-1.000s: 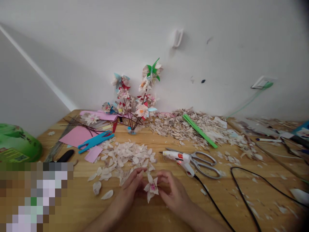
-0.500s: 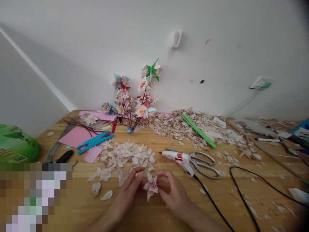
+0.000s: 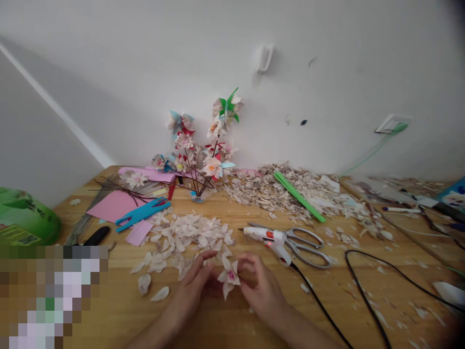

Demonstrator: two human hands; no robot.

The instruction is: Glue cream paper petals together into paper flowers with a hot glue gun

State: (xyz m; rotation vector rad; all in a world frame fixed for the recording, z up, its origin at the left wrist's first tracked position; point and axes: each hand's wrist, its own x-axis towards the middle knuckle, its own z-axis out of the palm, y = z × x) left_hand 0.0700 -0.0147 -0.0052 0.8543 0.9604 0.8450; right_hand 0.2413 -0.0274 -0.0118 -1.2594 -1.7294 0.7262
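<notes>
Between my hands is a small handmade flower [image 3: 230, 277] with pale, pointed petals and a pink centre, its face turned up toward me. My right hand [image 3: 259, 283] pinches it from the right side, thumb and fingertips at its edge. My left hand [image 3: 198, 278] is curved close on the left, thumb and forefinger apart; its other fingers are partly hidden behind the flower. Just beyond my left hand lies a loose pile of pale petals [image 3: 192, 232]. A white glue gun [image 3: 267, 236] with a small red light rests beyond my right hand, against silver-handled scissors [image 3: 308, 247].
Flowers on brown stems stand in a small clear holder [image 3: 197, 197] near the wall. Pink paper [image 3: 109, 208], a folded blue strip [image 3: 143, 213] and a green strip [image 3: 300, 196] lie around. A black cord [image 3: 323, 305] crosses the right side. A green container [image 3: 27, 218] stands left.
The flower has shifted slightly to the right and tilted a little in my right hand's fingers. My left hand has hardly moved.
</notes>
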